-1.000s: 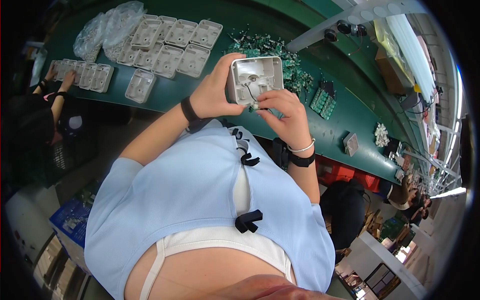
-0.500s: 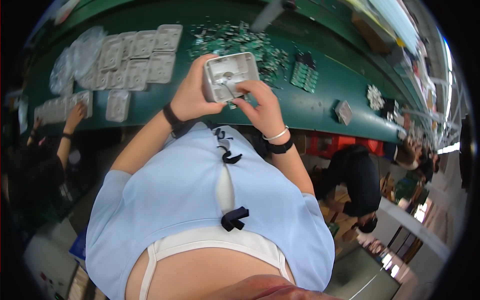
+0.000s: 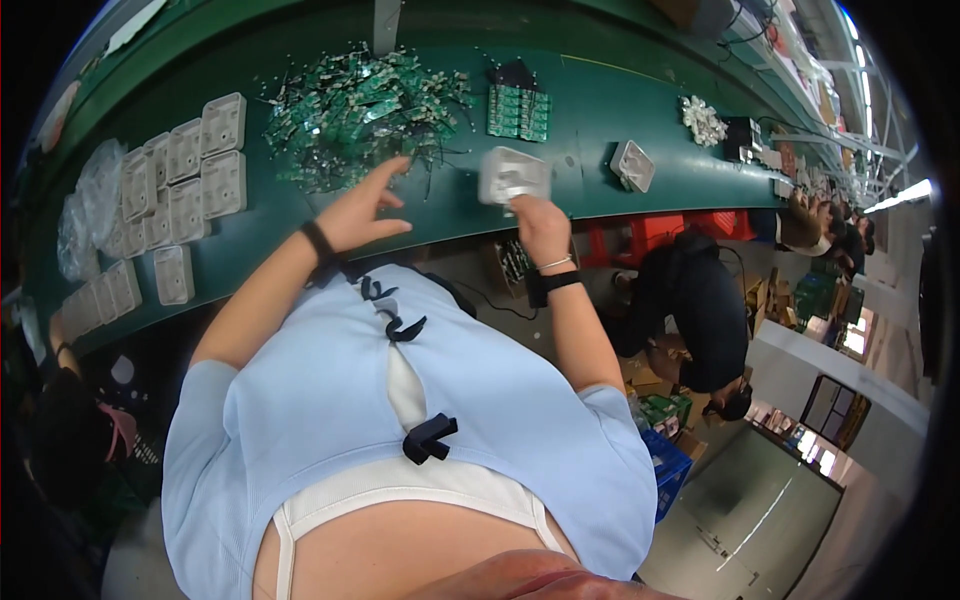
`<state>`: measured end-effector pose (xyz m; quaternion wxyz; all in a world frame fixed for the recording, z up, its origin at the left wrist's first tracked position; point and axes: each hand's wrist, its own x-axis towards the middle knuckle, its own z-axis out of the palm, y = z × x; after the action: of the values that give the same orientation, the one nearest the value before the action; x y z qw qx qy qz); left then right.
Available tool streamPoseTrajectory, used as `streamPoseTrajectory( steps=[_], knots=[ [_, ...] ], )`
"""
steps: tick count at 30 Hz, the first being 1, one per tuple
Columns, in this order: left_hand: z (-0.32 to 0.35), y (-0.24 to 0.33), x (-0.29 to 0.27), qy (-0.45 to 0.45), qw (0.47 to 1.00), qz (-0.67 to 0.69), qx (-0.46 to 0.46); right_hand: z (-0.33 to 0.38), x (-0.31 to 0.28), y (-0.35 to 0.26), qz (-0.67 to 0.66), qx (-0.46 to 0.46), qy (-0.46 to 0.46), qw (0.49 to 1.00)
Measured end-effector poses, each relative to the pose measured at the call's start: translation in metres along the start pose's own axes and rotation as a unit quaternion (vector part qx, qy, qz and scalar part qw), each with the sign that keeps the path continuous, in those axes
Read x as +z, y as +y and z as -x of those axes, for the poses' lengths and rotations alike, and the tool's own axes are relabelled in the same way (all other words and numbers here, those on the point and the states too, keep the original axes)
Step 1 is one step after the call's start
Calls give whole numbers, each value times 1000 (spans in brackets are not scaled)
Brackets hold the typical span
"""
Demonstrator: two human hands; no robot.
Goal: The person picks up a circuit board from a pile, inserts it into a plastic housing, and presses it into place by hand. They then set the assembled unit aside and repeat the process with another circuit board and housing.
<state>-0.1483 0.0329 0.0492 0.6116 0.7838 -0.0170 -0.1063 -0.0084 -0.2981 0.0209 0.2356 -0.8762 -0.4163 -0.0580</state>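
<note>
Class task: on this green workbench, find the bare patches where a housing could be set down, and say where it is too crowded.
Bare green bench lies between the stacked boards and the lone white housing, and along the front edge below the grey trays. The loose circuit-board pile is crowded.

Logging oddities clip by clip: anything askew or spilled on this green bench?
Mostly the circuit boards: a loose, tangled heap, unlike the neat board stack and rowed white trays. One white tray lies alone, tilted, to the right.
</note>
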Motion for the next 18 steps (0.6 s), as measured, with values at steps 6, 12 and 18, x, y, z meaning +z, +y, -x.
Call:
streamPoseTrajectory(
  steps=[6, 12, 18],
  knots=[
    [99, -77, -23, 194, 969, 16, -152, 30, 5, 164, 120, 128, 24, 984],
    [225, -147, -19, 451, 861, -47, -230, 27, 20, 243, 176, 169, -83, 966],
    [305, -187, -33, 610, 708, -154, -321, 13, 24, 249, 174, 184, -101, 962]
  ],
)
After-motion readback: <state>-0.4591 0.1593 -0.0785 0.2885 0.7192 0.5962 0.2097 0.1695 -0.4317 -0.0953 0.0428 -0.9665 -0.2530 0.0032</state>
